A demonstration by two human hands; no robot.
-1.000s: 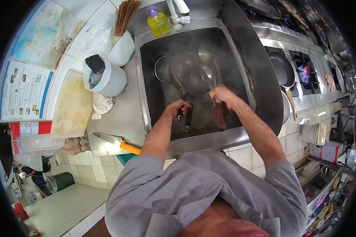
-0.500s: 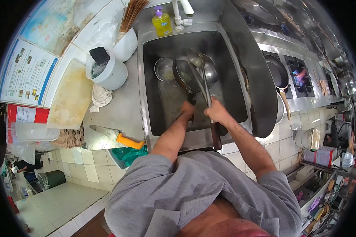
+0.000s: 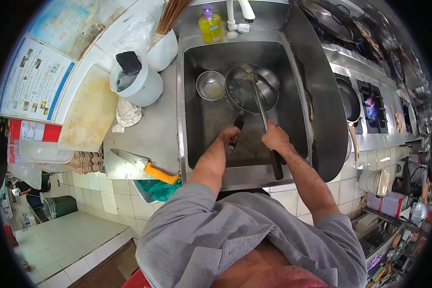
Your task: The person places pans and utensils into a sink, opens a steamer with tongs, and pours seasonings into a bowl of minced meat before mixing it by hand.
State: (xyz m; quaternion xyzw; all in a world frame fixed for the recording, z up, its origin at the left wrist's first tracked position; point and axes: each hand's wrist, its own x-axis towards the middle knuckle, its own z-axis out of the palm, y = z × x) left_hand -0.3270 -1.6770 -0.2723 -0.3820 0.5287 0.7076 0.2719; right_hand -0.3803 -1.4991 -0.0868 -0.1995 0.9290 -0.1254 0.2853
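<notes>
Your left hand has its fingers wrapped round the black handle of 1 pan and your right hand grips at least 1 long ladle, its head in the pan; a second dark handle shows beside it, can't tell whose. Sink holds that pan, 1 small metal bowl left of it with some yellowish residue, and shiny rounded metal at the pan's right, exact count unclear. Counter: 1 white bucket with 1 dark sponge, 1 yellow-handled knife, 1 soap bottle with yellow liquid behind the sink.
</notes>
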